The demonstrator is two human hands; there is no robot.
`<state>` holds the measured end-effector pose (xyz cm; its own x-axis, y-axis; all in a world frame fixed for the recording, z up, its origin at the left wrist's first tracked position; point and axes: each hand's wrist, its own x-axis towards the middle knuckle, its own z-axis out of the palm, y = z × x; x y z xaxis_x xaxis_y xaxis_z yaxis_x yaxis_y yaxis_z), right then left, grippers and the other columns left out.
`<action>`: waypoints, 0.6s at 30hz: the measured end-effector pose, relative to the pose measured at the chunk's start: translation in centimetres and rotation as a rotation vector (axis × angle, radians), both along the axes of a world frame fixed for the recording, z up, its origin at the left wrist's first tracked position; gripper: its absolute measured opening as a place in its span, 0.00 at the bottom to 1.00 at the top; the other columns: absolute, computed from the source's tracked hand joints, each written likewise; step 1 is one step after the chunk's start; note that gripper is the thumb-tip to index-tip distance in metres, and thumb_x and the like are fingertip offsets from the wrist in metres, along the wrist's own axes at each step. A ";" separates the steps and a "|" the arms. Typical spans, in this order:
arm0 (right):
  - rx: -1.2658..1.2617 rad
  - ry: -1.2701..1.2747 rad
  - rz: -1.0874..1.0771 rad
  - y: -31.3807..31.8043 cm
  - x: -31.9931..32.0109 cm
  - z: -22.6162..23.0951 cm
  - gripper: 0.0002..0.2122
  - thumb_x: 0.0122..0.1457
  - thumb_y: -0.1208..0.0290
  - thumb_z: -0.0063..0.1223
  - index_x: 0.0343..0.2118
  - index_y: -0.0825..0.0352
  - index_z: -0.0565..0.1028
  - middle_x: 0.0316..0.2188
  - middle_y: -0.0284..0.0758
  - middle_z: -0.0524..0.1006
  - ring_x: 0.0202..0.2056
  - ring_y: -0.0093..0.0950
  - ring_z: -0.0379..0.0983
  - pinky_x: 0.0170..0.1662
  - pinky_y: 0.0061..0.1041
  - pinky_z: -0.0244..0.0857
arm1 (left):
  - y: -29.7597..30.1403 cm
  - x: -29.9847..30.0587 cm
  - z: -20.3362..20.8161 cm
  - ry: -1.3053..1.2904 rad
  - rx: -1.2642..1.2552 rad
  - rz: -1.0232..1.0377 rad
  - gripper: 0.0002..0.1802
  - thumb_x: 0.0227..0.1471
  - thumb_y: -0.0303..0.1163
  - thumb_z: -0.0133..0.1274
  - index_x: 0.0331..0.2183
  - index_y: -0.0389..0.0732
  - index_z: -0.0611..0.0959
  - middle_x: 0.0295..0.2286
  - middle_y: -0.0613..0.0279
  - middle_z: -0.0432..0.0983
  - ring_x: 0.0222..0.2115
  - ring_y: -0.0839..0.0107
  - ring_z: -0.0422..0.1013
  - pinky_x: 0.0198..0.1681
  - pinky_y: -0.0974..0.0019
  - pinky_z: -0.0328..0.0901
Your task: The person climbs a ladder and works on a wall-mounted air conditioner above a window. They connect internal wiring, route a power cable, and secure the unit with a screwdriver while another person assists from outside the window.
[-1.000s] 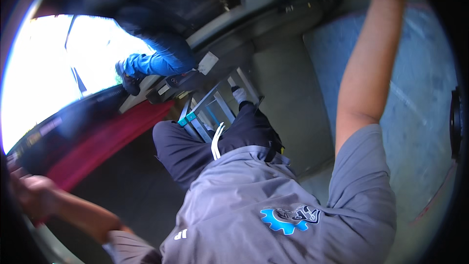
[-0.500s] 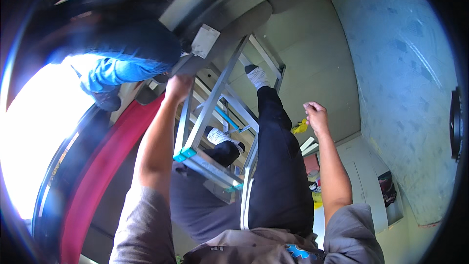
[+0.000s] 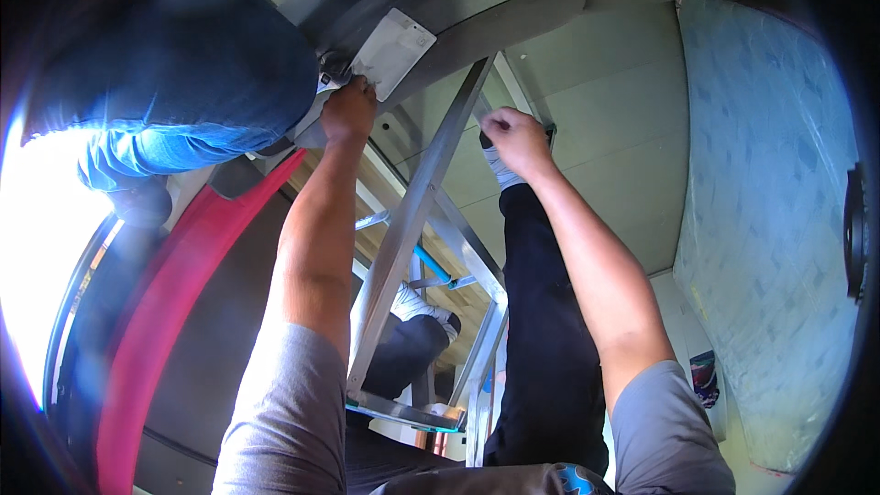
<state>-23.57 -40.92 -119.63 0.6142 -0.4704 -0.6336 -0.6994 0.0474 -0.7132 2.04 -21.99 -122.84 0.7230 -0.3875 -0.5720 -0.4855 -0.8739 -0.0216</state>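
My left hand [image 3: 348, 112] is closed at the upper left, its fingertips meeting the lower edge of a white rectangular panel [image 3: 396, 53] by a grey ledge; what its fingers grip is hidden. My right hand [image 3: 516, 139] is raised beyond the ladder's side with its fingers curled together; whatever they may hold is too small to make out. Between my arms stands a metal stepladder [image 3: 399, 229] with a blue-green bar [image 3: 434, 266]. My leg in black trousers [image 3: 545, 312] stretches along its right side, the sock partly behind my right hand. My other foot [image 3: 408, 302] shows through the ladder frame.
Another person's leg in blue jeans [image 3: 183, 142] takes up the upper left, close to my left hand. A red curved strip [image 3: 151, 367] runs down the left side beside a glaring bright opening. At the right stands a large pale-blue patterned panel [image 3: 765, 220].
My left hand has moved up and forward to the white panel's edge. My right hand has swung inward and up, toward the ladder's top. The view has shifted closer to the panel.
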 end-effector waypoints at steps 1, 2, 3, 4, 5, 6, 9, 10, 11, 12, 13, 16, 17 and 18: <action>0.004 -0.018 0.002 0.6 1.8 -0.5 0.09 0.61 0.66 0.59 0.37 0.64 0.84 0.34 0.40 0.85 0.38 0.40 0.84 0.43 0.34 0.75 | 0.0 0.1 -0.3 0.000 -0.014 0.000 0.18 0.60 0.50 0.53 0.48 0.56 0.86 0.38 0.51 0.85 0.40 0.49 0.81 0.45 0.47 0.75; -0.005 -0.024 0.033 1.2 3.6 -0.9 0.09 0.61 0.66 0.59 0.38 0.65 0.83 0.35 0.41 0.85 0.38 0.39 0.84 0.43 0.35 0.75 | 0.1 0.2 -0.5 -0.011 -0.035 0.003 0.18 0.60 0.49 0.53 0.47 0.57 0.86 0.36 0.51 0.85 0.39 0.49 0.82 0.43 0.47 0.75; -0.011 -0.031 0.063 1.8 5.2 -1.3 0.09 0.61 0.66 0.59 0.39 0.66 0.83 0.36 0.41 0.85 0.39 0.38 0.84 0.44 0.35 0.75 | 0.0 0.3 -0.6 -0.010 -0.047 -0.011 0.17 0.59 0.49 0.53 0.46 0.56 0.87 0.35 0.51 0.85 0.37 0.49 0.82 0.42 0.47 0.75; -0.012 -0.031 0.087 2.5 6.8 -1.7 0.10 0.61 0.67 0.60 0.40 0.66 0.83 0.37 0.42 0.85 0.39 0.37 0.84 0.44 0.35 0.76 | 0.0 0.4 -0.6 -0.021 -0.067 -0.025 0.17 0.59 0.49 0.53 0.45 0.55 0.87 0.34 0.51 0.85 0.36 0.49 0.82 0.41 0.47 0.75; -0.099 -0.059 0.138 3.2 8.3 -2.1 0.10 0.60 0.67 0.59 0.40 0.66 0.82 0.38 0.42 0.84 0.40 0.39 0.83 0.44 0.37 0.76 | 0.0 0.5 -0.6 -0.014 -0.083 -0.039 0.17 0.58 0.49 0.53 0.44 0.55 0.87 0.34 0.51 0.85 0.35 0.49 0.82 0.40 0.47 0.75; -0.177 -0.079 0.183 4.0 9.8 -2.4 0.10 0.60 0.67 0.59 0.41 0.65 0.82 0.39 0.42 0.84 0.40 0.41 0.83 0.44 0.39 0.76 | 0.1 0.5 -0.6 -0.034 -0.162 -0.005 0.17 0.57 0.48 0.54 0.43 0.53 0.88 0.34 0.51 0.85 0.35 0.49 0.82 0.40 0.47 0.75; -0.333 -0.174 0.327 5.4 14.0 -4.1 0.12 0.59 0.66 0.58 0.44 0.64 0.81 0.41 0.43 0.82 0.40 0.45 0.82 0.45 0.44 0.76 | 0.7 0.3 -0.3 -0.054 -0.358 0.111 0.16 0.55 0.47 0.56 0.39 0.50 0.89 0.34 0.50 0.85 0.35 0.48 0.82 0.41 0.49 0.75; -0.356 -0.180 0.388 6.0 15.3 -4.6 0.13 0.59 0.66 0.58 0.45 0.63 0.80 0.42 0.43 0.82 0.40 0.47 0.82 0.45 0.45 0.76 | 1.1 0.2 -0.2 -0.073 -0.402 0.160 0.16 0.54 0.47 0.57 0.39 0.50 0.89 0.34 0.50 0.86 0.35 0.48 0.82 0.41 0.50 0.75; -0.384 -0.146 0.473 6.4 16.4 -5.2 0.13 0.60 0.65 0.59 0.44 0.64 0.79 0.41 0.45 0.82 0.40 0.47 0.82 0.44 0.45 0.77 | 1.6 0.0 -0.1 -0.092 -0.447 0.208 0.16 0.54 0.47 0.59 0.39 0.49 0.89 0.34 0.51 0.86 0.35 0.48 0.82 0.41 0.51 0.75; -0.409 -0.106 0.510 6.6 17.5 -5.7 0.12 0.60 0.65 0.59 0.44 0.64 0.79 0.41 0.45 0.82 0.40 0.47 0.82 0.44 0.45 0.77 | 2.2 -0.2 -0.1 -0.103 -0.463 0.243 0.15 0.53 0.46 0.59 0.39 0.48 0.89 0.34 0.51 0.86 0.35 0.49 0.82 0.41 0.52 0.75; -0.428 -0.065 0.551 6.8 18.5 -6.1 0.12 0.60 0.65 0.58 0.43 0.65 0.78 0.41 0.45 0.82 0.40 0.47 0.82 0.44 0.45 0.77 | 2.9 -0.4 -0.1 -0.112 -0.478 0.280 0.15 0.53 0.45 0.59 0.38 0.48 0.89 0.34 0.51 0.86 0.35 0.49 0.83 0.40 0.52 0.75; -0.494 -0.010 0.649 7.1 20.3 -6.7 0.11 0.61 0.66 0.56 0.43 0.66 0.75 0.39 0.46 0.82 0.40 0.46 0.83 0.42 0.44 0.78 | 4.9 -0.7 0.0 -0.027 -0.532 0.427 0.17 0.52 0.44 0.58 0.37 0.43 0.89 0.33 0.50 0.85 0.38 0.48 0.80 0.44 0.50 0.73; -0.500 -0.001 0.678 7.1 20.6 -6.7 0.11 0.61 0.66 0.55 0.43 0.66 0.75 0.38 0.46 0.82 0.39 0.46 0.83 0.42 0.44 0.78 | 5.3 -0.8 0.0 0.020 -0.530 0.499 0.16 0.52 0.43 0.57 0.37 0.42 0.88 0.32 0.50 0.85 0.36 0.50 0.81 0.42 0.51 0.73; -0.488 0.035 0.723 7.0 20.8 -6.6 0.11 0.62 0.67 0.54 0.44 0.66 0.75 0.38 0.45 0.83 0.39 0.46 0.83 0.42 0.44 0.78 | 5.7 -0.9 0.2 0.095 -0.539 0.599 0.16 0.53 0.42 0.57 0.37 0.42 0.88 0.32 0.51 0.84 0.34 0.53 0.81 0.40 0.53 0.74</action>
